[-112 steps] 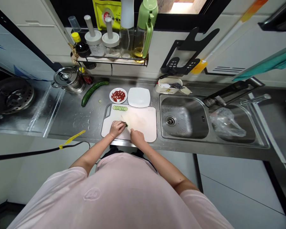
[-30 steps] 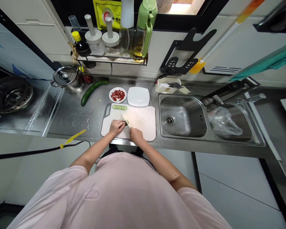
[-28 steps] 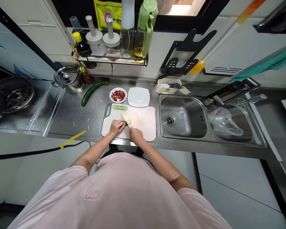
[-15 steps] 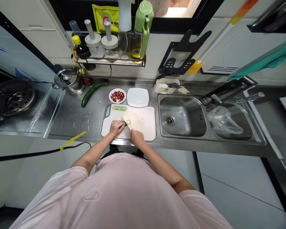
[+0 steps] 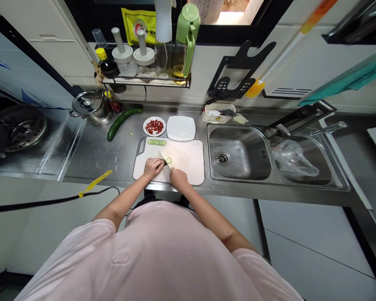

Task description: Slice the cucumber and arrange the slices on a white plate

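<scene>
While both hands (image 5: pixel 167 173) grip cucumber piece (image 5: pixel 165 162) and knife (image 5: pixel 165 158), the red-filled plate (image 5: pixel 154 133) and white dish (image 5: pixel 181 128) sit beyond.

Brushed, glossy metal counter (image 5: pixel 90 161) — matt plastic-looking board (image 5: pixel 191 167).

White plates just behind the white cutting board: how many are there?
2. The round white plate with chopped red pieces is on the left; the squarish white plate is beside it, on the right. None seems hidden.
</scene>
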Motion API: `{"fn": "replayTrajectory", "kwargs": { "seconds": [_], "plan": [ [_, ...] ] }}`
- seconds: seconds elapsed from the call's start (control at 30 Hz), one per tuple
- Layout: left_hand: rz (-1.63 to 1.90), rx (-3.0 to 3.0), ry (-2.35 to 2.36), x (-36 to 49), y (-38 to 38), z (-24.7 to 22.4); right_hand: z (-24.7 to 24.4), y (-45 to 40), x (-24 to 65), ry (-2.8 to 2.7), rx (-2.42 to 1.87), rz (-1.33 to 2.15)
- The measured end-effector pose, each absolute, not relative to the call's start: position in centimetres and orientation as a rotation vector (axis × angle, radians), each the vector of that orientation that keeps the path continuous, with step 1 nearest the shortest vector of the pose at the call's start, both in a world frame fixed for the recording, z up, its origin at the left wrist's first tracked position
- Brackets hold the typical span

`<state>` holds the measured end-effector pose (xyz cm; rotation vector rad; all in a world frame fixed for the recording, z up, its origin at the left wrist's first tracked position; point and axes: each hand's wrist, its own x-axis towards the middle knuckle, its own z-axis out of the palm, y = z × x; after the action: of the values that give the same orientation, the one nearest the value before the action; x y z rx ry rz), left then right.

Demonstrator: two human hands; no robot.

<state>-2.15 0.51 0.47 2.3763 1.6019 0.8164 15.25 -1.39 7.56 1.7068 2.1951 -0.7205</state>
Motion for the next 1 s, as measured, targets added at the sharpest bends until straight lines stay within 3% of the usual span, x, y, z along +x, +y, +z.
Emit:
{"fn": "replayTrajectory", "kwargs": {
  "seconds": [1.0],
  "plan": [
    [0.695,2.275,1.665,-1.9,0.3,1.1,7.9,-5.3,18.3,2.125,1.713,-0.742]
  ]
}}
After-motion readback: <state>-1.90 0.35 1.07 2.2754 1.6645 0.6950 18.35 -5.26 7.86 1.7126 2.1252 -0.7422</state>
